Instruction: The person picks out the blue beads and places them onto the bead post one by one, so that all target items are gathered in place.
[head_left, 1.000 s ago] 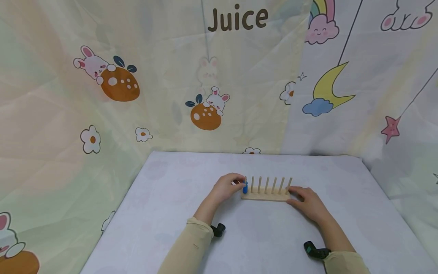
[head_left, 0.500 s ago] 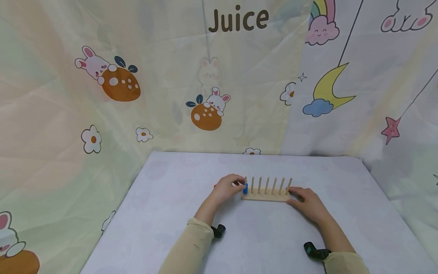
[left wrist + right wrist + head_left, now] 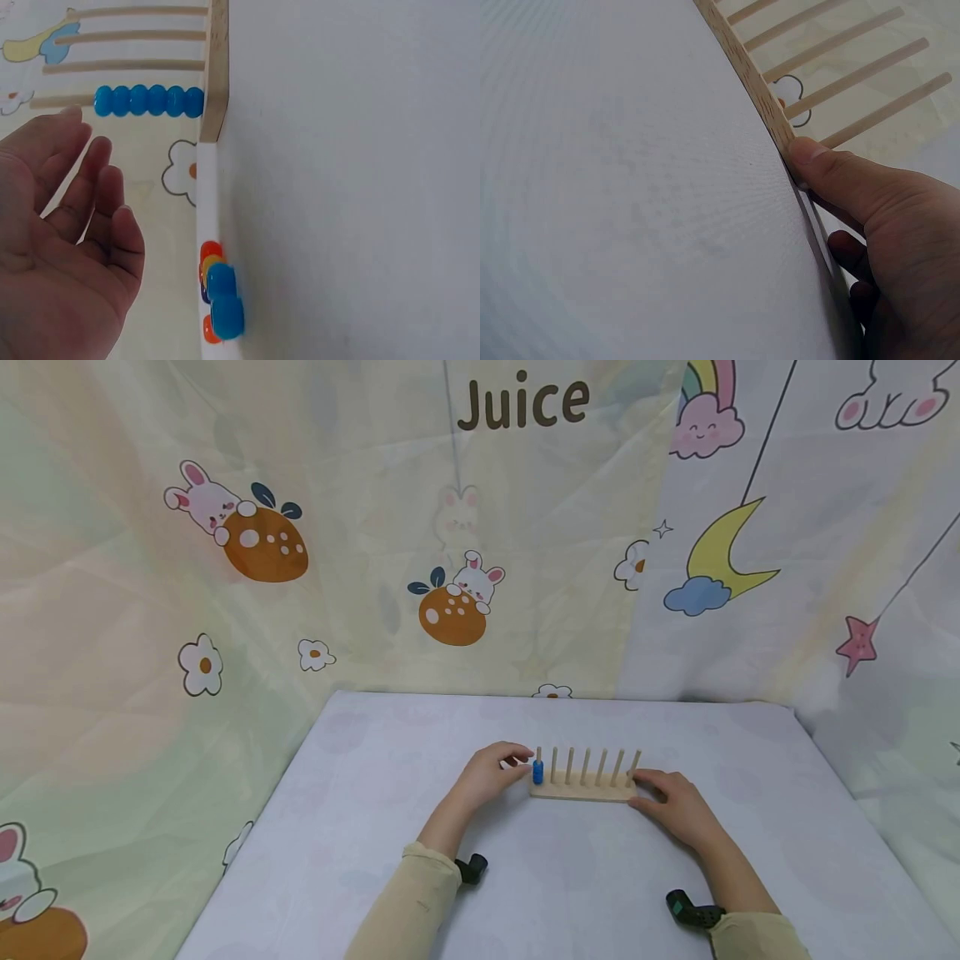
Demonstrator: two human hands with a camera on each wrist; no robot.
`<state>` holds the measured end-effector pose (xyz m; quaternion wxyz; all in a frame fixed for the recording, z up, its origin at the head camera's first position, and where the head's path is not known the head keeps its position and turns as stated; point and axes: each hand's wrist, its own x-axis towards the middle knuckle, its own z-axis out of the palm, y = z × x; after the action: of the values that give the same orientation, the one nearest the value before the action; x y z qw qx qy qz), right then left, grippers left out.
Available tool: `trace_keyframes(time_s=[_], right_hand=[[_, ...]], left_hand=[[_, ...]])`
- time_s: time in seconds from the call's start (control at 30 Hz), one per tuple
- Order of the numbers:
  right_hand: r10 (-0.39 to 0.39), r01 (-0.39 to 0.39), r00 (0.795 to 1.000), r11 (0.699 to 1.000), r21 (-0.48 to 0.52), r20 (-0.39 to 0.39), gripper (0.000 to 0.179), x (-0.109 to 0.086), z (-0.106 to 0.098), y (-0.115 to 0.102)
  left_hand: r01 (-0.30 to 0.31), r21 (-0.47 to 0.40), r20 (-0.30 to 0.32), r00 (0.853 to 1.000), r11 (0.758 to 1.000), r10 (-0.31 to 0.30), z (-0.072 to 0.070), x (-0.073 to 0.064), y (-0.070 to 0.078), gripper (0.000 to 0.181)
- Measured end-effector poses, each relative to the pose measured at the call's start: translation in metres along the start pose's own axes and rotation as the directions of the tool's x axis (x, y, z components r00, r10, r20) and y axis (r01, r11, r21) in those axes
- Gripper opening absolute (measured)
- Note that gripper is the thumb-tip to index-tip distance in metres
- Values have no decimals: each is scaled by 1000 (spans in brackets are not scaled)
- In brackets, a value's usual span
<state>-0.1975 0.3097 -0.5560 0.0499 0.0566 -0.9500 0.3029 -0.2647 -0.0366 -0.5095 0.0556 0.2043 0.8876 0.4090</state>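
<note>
A wooden peg board (image 3: 581, 792) with several upright pegs stands on the table. Its leftmost peg carries a stack of blue beads (image 3: 157, 100), and the peg's tip sticks out above them. My left hand (image 3: 487, 774) is just left of that stack, fingers relaxed and parted, holding nothing; the left wrist view shows its fingertips near the top of this peg. At the other end of the board, my right hand (image 3: 678, 806) grips the corner, thumb (image 3: 810, 154) on the front edge and the other fingers behind it. The remaining pegs in view are bare.
In the left wrist view, loose beads lie on the table beyond the left hand: blue (image 3: 227, 319), red (image 3: 211, 250) and others; the hand hides them in the head view. A printed cloth (image 3: 360, 527) hangs behind the table's back edge.
My left hand has let go of the blue beads and drawn back a little to the left, uncovering the stack. The right hand and the board have stayed put.
</note>
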Motion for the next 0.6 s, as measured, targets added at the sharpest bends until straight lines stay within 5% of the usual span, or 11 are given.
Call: trace_keyframes(time_s=[0.23, 0.6], right_hand=[[0, 0, 1000, 1000, 10, 3, 59, 0, -1, 0], [-6, 6, 1000, 1000, 13, 5, 59, 1, 0, 3]], left_hand=[[17, -10, -44, 999, 1000, -17, -14, -11, -13, 27], [138, -104, -51, 988, 985, -144, -33, -34, -39, 26]])
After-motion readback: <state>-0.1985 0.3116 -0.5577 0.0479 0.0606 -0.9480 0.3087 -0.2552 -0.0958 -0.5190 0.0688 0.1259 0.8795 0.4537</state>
